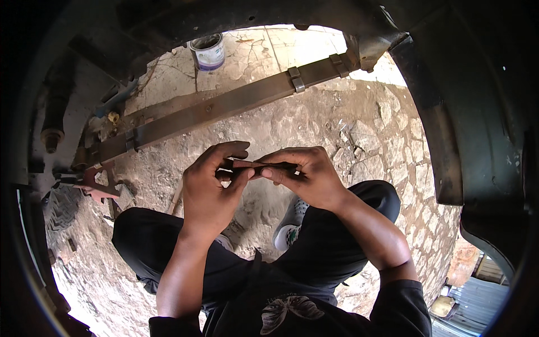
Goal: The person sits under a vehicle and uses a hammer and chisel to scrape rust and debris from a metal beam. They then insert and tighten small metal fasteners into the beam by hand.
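I have the left hand (206,178) and right hand (314,173) nearly together, thumbs and fingers pinched on a small, thin brown piece (247,164) between them. It's held up over the rough floor (281,132), in front of the knees (143,233). Beyond, I see a long metal bar (224,103) slanting across and a can (208,53) farther off.

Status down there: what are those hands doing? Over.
Left hand and right hand: both gripping small brown piece. Piece: raised off ground. Bar: beyond hands, not touching them.
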The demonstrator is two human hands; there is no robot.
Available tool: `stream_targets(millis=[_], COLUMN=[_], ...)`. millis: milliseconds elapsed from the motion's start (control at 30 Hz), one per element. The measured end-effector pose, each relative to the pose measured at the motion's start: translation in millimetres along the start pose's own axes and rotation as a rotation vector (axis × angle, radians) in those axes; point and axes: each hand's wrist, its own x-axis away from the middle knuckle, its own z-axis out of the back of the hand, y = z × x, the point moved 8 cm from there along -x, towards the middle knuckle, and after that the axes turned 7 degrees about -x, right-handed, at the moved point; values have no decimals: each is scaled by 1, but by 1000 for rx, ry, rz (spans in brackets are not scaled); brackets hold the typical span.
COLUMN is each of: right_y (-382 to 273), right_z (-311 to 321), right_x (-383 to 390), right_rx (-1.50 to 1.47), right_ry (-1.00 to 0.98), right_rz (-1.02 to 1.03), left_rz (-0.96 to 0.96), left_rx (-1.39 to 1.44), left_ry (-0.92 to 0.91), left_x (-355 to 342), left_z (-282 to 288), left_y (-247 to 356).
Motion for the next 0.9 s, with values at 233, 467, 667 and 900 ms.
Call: stream_targets(millis=[233,467,667,900], right_y=[13,38,7,-14], right_z=[3,5,-4,-8], right_x=[6,12,14,23], right_rx=[23,-145,-6,289], right_ry=[80,102,27,132], right_rz=[15,-112,194,436], left_rz=[-162,-192,-161,86], left_rx=[-142,-196,-250,120], left_ry=[69,42,64,-21], left_x=[3,5,8,7], left_z=[-2,-8,-5,-6], left_y=[12,11,13,-13])
